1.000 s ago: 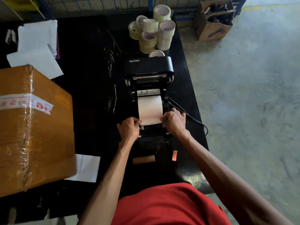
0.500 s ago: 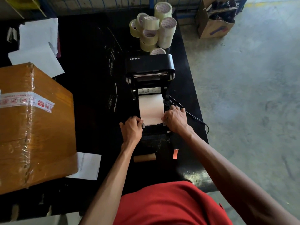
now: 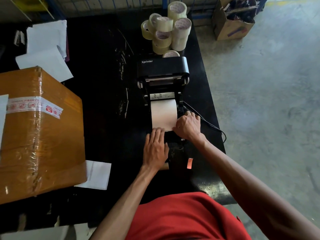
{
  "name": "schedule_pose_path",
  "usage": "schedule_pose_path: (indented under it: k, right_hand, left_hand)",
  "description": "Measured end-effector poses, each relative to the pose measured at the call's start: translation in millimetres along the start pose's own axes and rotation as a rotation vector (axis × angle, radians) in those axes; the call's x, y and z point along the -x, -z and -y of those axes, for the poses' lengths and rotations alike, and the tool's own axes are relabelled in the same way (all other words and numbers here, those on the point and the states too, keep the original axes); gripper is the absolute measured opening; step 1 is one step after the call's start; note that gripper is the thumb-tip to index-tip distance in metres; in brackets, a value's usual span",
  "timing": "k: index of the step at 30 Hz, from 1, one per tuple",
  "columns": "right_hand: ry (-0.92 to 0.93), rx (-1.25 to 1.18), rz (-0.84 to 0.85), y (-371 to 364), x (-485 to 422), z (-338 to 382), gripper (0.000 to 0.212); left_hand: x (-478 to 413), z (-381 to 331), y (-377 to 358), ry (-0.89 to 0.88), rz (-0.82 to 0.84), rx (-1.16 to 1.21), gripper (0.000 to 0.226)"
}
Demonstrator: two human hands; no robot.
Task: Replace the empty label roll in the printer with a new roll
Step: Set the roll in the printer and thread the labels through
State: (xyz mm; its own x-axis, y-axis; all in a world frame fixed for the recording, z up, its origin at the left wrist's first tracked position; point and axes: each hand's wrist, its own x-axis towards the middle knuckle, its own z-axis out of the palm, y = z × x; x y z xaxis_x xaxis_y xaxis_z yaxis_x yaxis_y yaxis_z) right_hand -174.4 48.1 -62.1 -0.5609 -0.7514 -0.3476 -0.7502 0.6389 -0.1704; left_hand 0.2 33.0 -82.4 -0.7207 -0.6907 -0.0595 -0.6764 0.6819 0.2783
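The black Xprinter label printer (image 3: 162,68) stands open on the black table, lid tipped back. White label paper (image 3: 163,114) runs from the roll in its bay toward me. My left hand (image 3: 155,148) lies flat, fingers together, with the fingertips pressing the near edge of the paper. My right hand (image 3: 187,126) is curled at the paper's right near corner, against the printer's side guide. The empty brown cardboard core (image 3: 165,166) lies on the table under my left wrist, mostly hidden.
A large taped cardboard box (image 3: 39,132) fills the left. White sheets (image 3: 47,49) lie far left, another sheet (image 3: 97,175) by the box. Tape rolls (image 3: 166,30) are stacked behind the printer. A cable (image 3: 210,125) trails right. An orange tag (image 3: 190,163) lies near the table's right edge.
My left hand has gone from a curled grip at the paper's left corner to lying flat over its near edge. My right hand stays at the right corner.
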Motion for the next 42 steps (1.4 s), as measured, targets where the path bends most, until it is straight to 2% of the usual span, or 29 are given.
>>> schedule_pose_path:
  k: [5, 15, 18, 20, 22, 25, 28, 35, 39, 42]
  right_hand:
    - [-0.045, -0.180, -0.087, -3.8, 10.6, -1.8, 0.022]
    - [-0.083, -0.283, -0.185, -9.8, 20.2, -7.0, 0.025]
    - [-0.019, -0.243, -0.312, -12.6, 29.5, -6.1, 0.023]
    - [0.095, -0.137, -0.375, -20.4, 39.2, -10.0, 0.019]
    - [0.209, -0.027, -0.377, -31.5, 48.8, -15.5, 0.024]
    - [0.284, 0.069, -0.327, -43.2, 57.4, -22.3, 0.040]
    - [0.321, 0.127, -0.295, -43.2, 61.2, -21.2, 0.047]
    - [0.343, 0.148, -0.312, -39.2, 64.1, -17.8, 0.039]
    - [0.353, 0.116, -0.348, -40.3, 65.1, -21.7, 0.037]
    - [0.337, 0.081, -0.344, -37.1, 61.0, -22.7, 0.038]
  left_hand:
    - [1.4, 3.6, -0.6, -0.006, 0.051, -0.028, 0.055]
    - [1.1, 1.6, 3.2, -0.049, 0.075, -0.038, 0.055]
    - [1.7, 0.9, 2.1, -0.067, 0.075, -0.030, 0.054]
    - [2.4, 0.1, 0.6, -0.074, 0.070, -0.005, 0.053]
    - [2.4, 0.2, -0.1, -0.081, 0.066, 0.016, 0.053]
    - [0.9, 0.7, 0.8, -0.089, 0.069, 0.011, 0.053]
    - [1.2, 0.1, 1.6, -0.100, 0.062, 0.010, 0.052]
    - [4.0, -1.3, 1.2, -0.100, 0.041, 0.039, 0.051]
    - [4.0, 0.8, 0.9, -0.107, 0.037, 0.075, 0.067]
    - [6.5, 5.1, -4.7, -0.109, 0.113, 0.062, 0.080]
